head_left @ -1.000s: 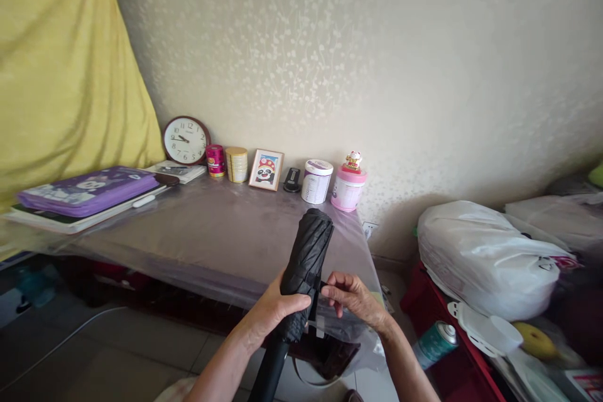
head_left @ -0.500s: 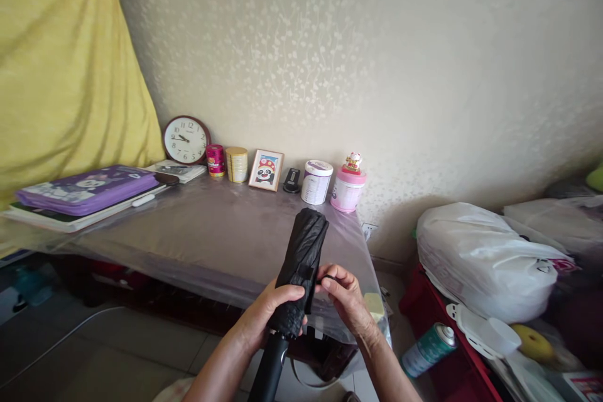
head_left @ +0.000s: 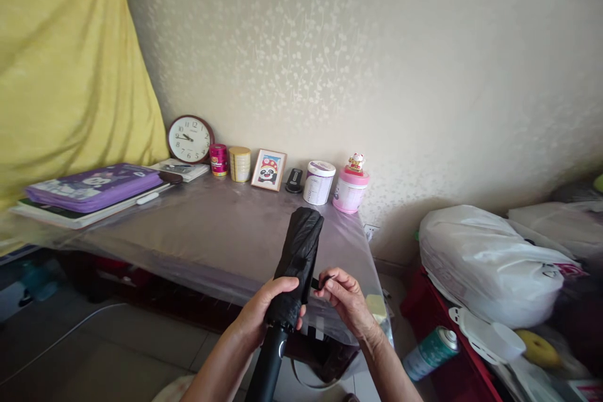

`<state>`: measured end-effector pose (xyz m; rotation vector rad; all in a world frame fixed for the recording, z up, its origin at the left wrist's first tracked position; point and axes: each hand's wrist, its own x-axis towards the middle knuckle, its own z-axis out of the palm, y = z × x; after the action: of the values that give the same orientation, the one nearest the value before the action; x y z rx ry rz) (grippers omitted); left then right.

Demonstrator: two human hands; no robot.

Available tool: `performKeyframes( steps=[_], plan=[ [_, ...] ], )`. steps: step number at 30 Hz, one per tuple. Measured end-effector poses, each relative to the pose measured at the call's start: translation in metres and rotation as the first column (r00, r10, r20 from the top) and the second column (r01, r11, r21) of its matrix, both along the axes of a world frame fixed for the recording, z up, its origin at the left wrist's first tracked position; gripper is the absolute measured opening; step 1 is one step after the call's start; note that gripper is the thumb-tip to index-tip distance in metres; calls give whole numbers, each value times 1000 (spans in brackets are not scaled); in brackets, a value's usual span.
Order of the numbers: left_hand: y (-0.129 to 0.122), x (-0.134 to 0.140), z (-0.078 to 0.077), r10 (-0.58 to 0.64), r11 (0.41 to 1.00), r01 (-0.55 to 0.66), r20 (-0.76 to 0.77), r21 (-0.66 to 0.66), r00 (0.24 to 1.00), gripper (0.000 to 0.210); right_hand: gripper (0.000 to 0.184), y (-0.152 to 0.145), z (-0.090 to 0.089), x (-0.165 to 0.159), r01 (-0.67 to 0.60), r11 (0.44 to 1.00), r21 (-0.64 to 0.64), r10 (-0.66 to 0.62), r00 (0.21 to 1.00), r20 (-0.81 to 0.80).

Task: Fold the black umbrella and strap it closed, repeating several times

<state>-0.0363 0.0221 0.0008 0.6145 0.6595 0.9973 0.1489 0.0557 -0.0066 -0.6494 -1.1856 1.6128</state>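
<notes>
A folded black umbrella points up and away from me, its canopy rolled and its black handle toward the bottom of the view. My left hand is wrapped round the lower canopy, just above the handle, thumb on top. To the right of the canopy, my right hand pinches the end of a short black strap. That strap stretches between the canopy and my fingertips. Both hands are in front of the near edge of the covered table.
Along the wall stand a clock, several tins, a framed panda picture and a pink-lidded tub with a figurine. A purple case lies at left. At right are a white bag and a spray can.
My right hand has drawn slightly away from the canopy, so more of the strap shows. The umbrella has shifted a little to the left. The camera view has moved slightly.
</notes>
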Motion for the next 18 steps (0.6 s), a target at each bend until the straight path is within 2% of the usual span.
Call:
performKeyframes(
  steps=[4,7,11,18],
  plan=[
    [1,-5,4,43,998,-42,24,-35,999,29,14,2,-3,5,-14,999,40,11,997,72],
    [0,-4,4,97,995,-96,20,-4,995,28,16,4,-1,8,7,998,60,-12,996,88],
    [0,4,2,88,996,-85,-98,35,991,30,15,0,12,7,33,984,177,-54,992,115],
    [-1,12,8,34,995,-11,-231,102,972,39,13,-12,36,3,-1,915,403,-154,923,352]
  ],
)
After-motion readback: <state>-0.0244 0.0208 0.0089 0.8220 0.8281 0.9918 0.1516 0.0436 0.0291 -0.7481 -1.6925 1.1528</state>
